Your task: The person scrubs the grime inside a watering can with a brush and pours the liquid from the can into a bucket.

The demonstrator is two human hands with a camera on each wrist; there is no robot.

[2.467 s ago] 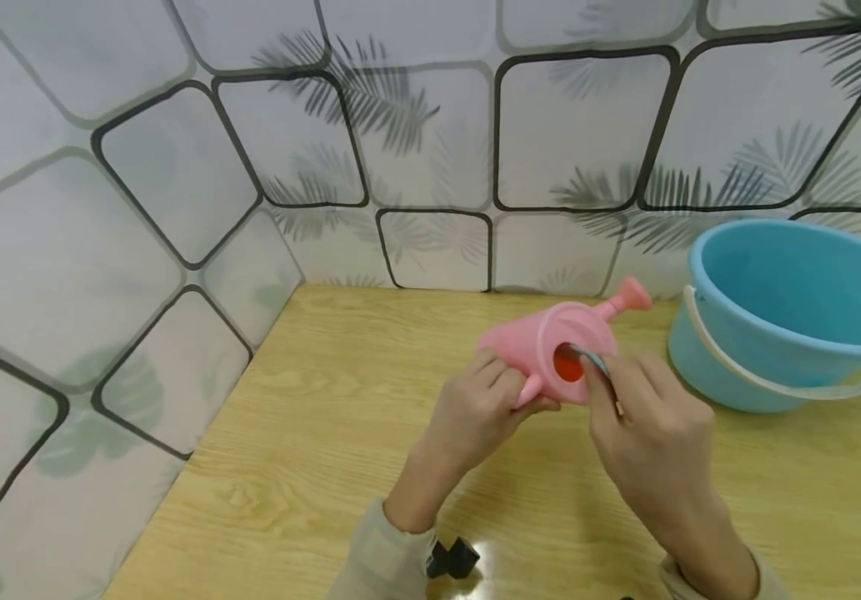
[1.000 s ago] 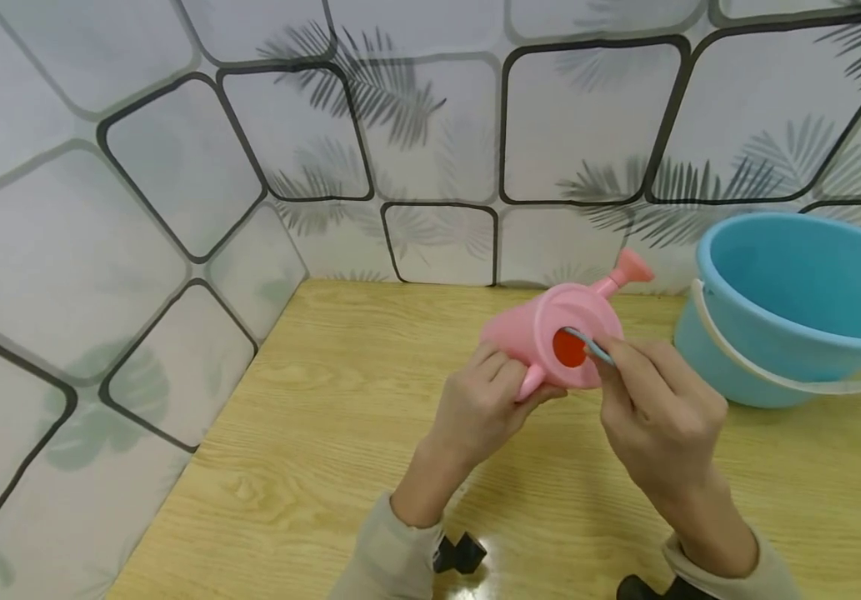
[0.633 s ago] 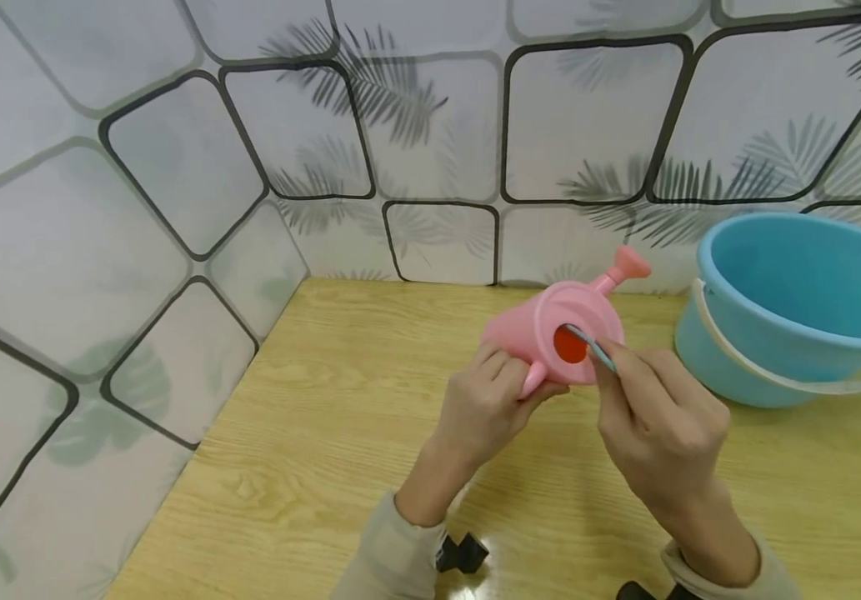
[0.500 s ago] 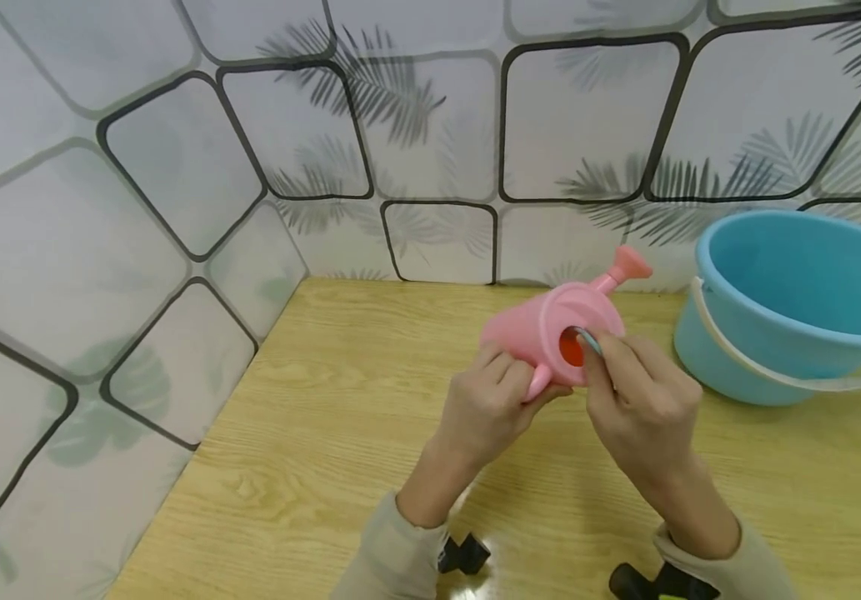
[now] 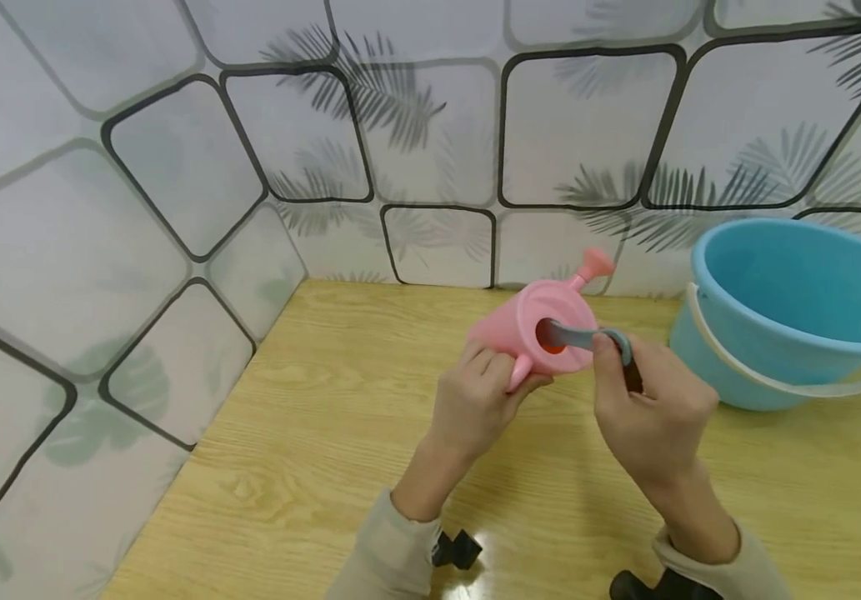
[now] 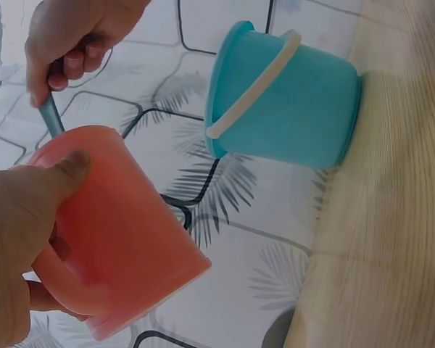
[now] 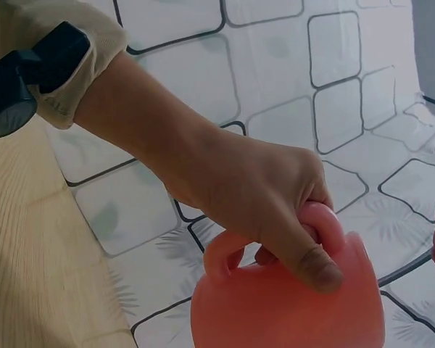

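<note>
In the head view, a pink watering can (image 5: 501, 327) is held tilted above the table, its round opening facing me and its spout (image 5: 593, 265) pointing up to the right. My left hand (image 5: 471, 404) grips its handle (image 5: 522, 372); the right wrist view shows the fingers through the handle loop and the thumb on the body. My right hand (image 5: 655, 408) pinches a slim blue-grey tool (image 5: 574, 336) with a curved end. The tool's far end is hidden inside the can. Orange-red shows within the opening.
A light blue bucket (image 5: 760, 367) with a white handle (image 5: 730, 360) stands right of my right hand. Behind the wooden table (image 5: 310, 433) is a patterned wall (image 5: 430, 125). Black devices sit at my left cuff (image 5: 456, 550) and right cuff (image 5: 663, 586).
The can has shifted a little left. More of the tool's length shows now, lying flatter across the opening, and my right hand has moved slightly away from the can.
</note>
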